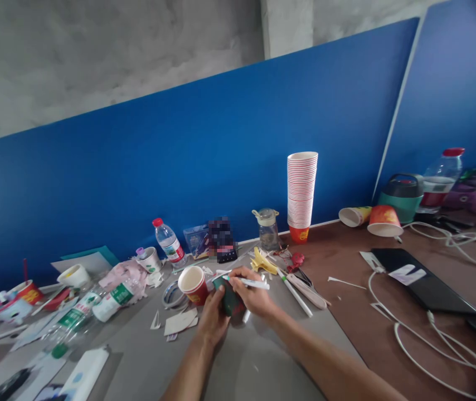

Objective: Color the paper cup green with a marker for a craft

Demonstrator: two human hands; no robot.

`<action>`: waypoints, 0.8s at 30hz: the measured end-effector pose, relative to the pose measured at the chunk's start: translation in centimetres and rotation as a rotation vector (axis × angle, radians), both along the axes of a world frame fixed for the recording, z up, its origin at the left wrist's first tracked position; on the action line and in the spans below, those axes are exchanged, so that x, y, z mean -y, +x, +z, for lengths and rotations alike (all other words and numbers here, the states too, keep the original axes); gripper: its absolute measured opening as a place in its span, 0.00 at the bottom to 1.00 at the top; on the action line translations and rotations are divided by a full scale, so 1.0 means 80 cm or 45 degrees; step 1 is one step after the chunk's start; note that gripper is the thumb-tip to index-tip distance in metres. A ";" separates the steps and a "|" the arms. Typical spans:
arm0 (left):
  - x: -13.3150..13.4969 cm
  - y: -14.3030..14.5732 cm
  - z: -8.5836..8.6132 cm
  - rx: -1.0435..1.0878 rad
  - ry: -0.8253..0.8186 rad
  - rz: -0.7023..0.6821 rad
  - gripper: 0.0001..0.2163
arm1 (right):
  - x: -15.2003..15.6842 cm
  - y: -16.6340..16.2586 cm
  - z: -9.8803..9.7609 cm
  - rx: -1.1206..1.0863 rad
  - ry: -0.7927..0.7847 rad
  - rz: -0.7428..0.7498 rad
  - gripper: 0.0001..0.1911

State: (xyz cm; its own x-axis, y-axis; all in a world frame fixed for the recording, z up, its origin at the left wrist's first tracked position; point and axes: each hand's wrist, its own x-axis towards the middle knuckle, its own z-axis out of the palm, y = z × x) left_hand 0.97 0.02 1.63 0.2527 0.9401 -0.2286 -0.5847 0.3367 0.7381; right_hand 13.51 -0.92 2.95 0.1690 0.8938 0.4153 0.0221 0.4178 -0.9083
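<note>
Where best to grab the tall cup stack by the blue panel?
Probably low on the cup stack, around the orange bottom cup, coming from the front-right: it stands upright and tall, so a high grip could tip it; the blue panel backs it and a lidded jar crowds its left.

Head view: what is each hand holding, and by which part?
The left hand grips a dark green cup around its side. The right hand pinches a white pen near its middle, just above the cup.

We grip a dark cup [230, 302] w/ left hand [213, 322]; right hand [258, 298] holds a pen [249, 283], maybe a marker, beside red cup [193, 284].
</note>
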 end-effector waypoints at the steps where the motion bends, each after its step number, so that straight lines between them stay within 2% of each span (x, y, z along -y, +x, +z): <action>1: 0.000 0.000 0.000 -0.008 0.019 -0.007 0.08 | 0.001 0.000 0.000 0.001 0.005 -0.003 0.07; 8: -0.003 -0.002 -0.005 -0.035 0.039 -0.043 0.13 | -0.007 0.010 -0.005 -0.044 0.017 -0.076 0.09; 11: -0.004 -0.002 -0.008 -0.052 0.067 -0.034 0.14 | -0.003 0.007 -0.003 0.047 0.055 -0.099 0.09; 17: -0.003 0.000 -0.009 -0.112 0.084 -0.015 0.12 | 0.010 -0.003 0.007 0.250 0.139 -0.012 0.07; 21: -0.002 -0.002 -0.005 -0.069 0.052 -0.017 0.15 | 0.003 0.005 0.002 0.183 0.129 -0.103 0.08; 24: -0.002 -0.004 -0.001 -0.040 -0.050 -0.024 0.14 | -0.011 0.015 -0.008 0.038 0.057 -0.164 0.08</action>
State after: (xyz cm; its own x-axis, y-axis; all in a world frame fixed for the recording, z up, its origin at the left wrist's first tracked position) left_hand 0.63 0.17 1.58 0.2628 0.9253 -0.2735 -0.5548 0.3769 0.7418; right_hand 14.72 -0.05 2.29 0.2683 0.8461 0.4606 0.1053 0.4495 -0.8870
